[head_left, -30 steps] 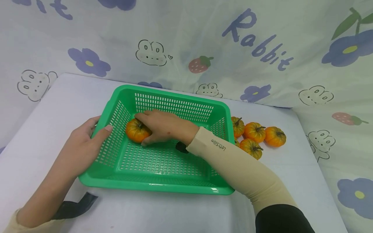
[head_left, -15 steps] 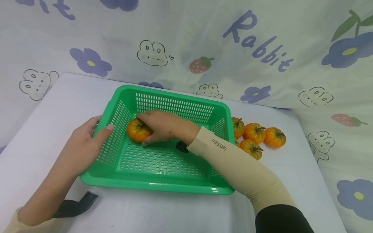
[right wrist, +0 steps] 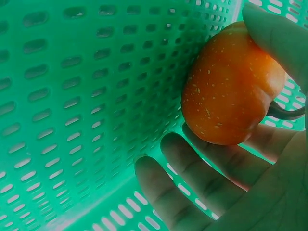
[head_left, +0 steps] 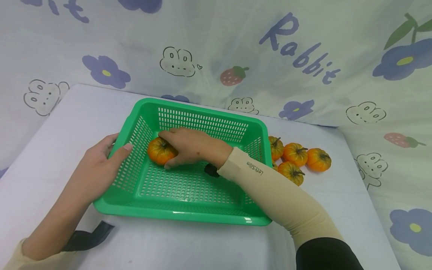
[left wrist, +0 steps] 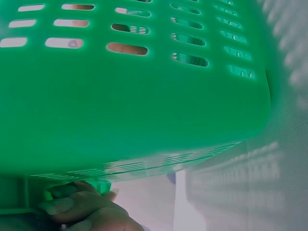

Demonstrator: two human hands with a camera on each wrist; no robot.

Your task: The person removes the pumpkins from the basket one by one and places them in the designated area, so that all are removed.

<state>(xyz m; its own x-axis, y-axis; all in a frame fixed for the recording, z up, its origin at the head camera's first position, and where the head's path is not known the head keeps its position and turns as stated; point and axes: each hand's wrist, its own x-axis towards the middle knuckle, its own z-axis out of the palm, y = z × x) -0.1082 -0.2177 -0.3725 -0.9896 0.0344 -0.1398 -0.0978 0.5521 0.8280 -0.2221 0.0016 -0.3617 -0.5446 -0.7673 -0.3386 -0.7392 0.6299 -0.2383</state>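
Note:
Inside a green perforated plastic basket (head_left: 182, 215), a small orange pumpkin (head_left: 160, 152) sits at the left end. My right hand (head_left: 187, 147) holds this pumpkin from above, thumb on one side and fingers on the other; in the right wrist view the pumpkin (right wrist: 231, 86) lies between thumb and fingers, near the basket wall (right wrist: 96, 96). My left hand (head_left: 98, 168) grips the basket's left rim, thumb over the edge. From the left wrist, its curled fingers (left wrist: 91, 211) show under the rim, beside the basket's outer wall (left wrist: 134, 106).
Several more orange pumpkins (head_left: 295, 153) lie on the white table (head_left: 337, 210) just right of the basket, one partly hidden behind its edge. A printed curtain (head_left: 209, 45) hangs along the table's back. A black strap (head_left: 89, 238) hangs near the left wrist.
Both hands, the pumpkin and the basket hold the same places relative to each other. Only a very slight shift of the whole head view shows.

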